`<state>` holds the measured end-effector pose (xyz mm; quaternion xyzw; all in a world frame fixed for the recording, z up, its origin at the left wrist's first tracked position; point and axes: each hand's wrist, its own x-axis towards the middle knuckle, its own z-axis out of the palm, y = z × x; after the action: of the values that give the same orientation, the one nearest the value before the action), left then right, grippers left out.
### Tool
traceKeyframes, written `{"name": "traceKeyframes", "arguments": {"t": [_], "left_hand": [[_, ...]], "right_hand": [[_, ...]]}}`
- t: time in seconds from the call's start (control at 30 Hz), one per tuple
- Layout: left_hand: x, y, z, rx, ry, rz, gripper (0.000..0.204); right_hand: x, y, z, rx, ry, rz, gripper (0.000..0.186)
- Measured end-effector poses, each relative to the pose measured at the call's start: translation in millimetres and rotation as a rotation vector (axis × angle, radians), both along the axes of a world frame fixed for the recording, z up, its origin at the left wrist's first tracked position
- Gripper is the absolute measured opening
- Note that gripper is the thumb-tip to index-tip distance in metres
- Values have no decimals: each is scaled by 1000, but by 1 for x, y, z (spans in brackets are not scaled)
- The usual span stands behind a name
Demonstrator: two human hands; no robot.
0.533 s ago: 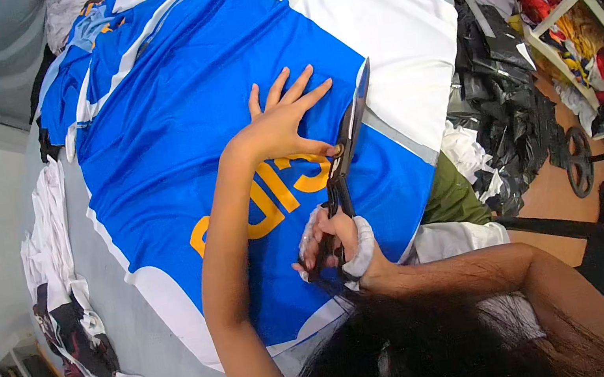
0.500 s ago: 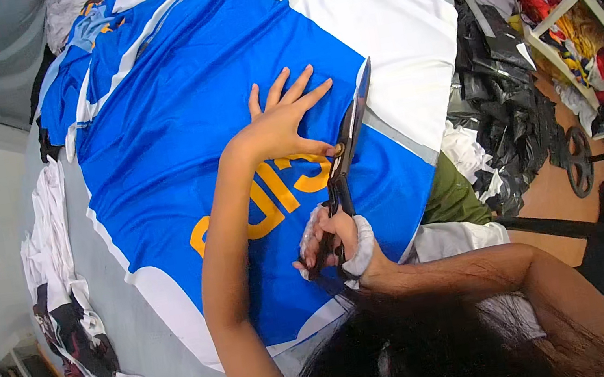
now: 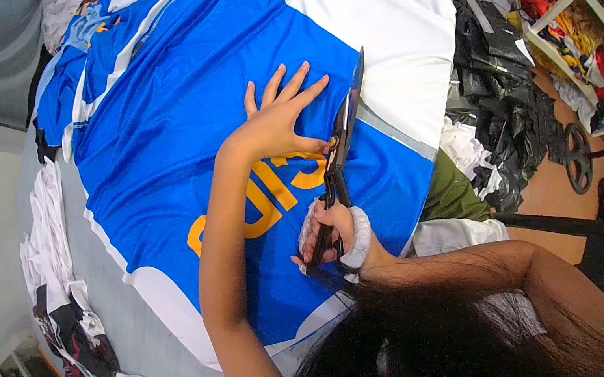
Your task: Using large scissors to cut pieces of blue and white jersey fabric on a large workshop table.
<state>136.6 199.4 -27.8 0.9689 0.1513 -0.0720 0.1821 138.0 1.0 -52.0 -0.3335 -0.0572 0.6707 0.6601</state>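
Note:
Blue fabric (image 3: 176, 153) with yellow lettering and white borders lies spread over the work surface. My left hand (image 3: 275, 125) rests flat on it with fingers spread, the thumb tip beside the pivot of the fabric shears (image 3: 349, 105). Gripping the handles of those black shears is my right hand (image 3: 335, 232), with a pale band around its wrist. The long blades point away from me, at the boundary between blue and white fabric (image 3: 398, 44). Whether cloth is caught between the blades is hard to make out.
On the left edge of the grey table (image 3: 156, 341) lies a strip of garments (image 3: 66, 284). Black plastic bags (image 3: 493, 88) are heaped at the right, near shelves of colourful cloth (image 3: 602, 50). A black handwheel (image 3: 578, 158) stands there. Dark hair covers the lower middle.
The shears and my right hand have shifted slightly away from me and to the left. My left hand has moved a little the same way, still flat on the fabric.

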Motion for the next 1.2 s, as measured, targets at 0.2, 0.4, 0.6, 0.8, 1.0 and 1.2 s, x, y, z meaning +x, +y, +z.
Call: {"name": "traceKeyframes", "arguments": {"t": [0.2, 0.4, 0.6, 0.8, 1.0, 1.2], "left_hand": [[-1, 3, -5, -13, -33, -4, 104], [-1, 0, 1, 11, -16, -14, 103], [-2, 1, -1, 14, -5, -8, 103], [-2, 2, -6, 6, -51, -5, 106], [-2, 1, -4, -2, -48, -6, 106], [-2, 0, -1, 9, -15, -5, 103]], "right_hand": [[-3, -5, -4, -35, 12, -63, 27], [9, -7, 3, -66, 13, -28, 15], [11, -5, 4, -28, -101, 49, 13], [10, -8, 5, -62, -41, 20, 14], [12, -4, 13, -160, -43, 38, 11], [10, -6, 2, -88, -111, 13, 12]]}}
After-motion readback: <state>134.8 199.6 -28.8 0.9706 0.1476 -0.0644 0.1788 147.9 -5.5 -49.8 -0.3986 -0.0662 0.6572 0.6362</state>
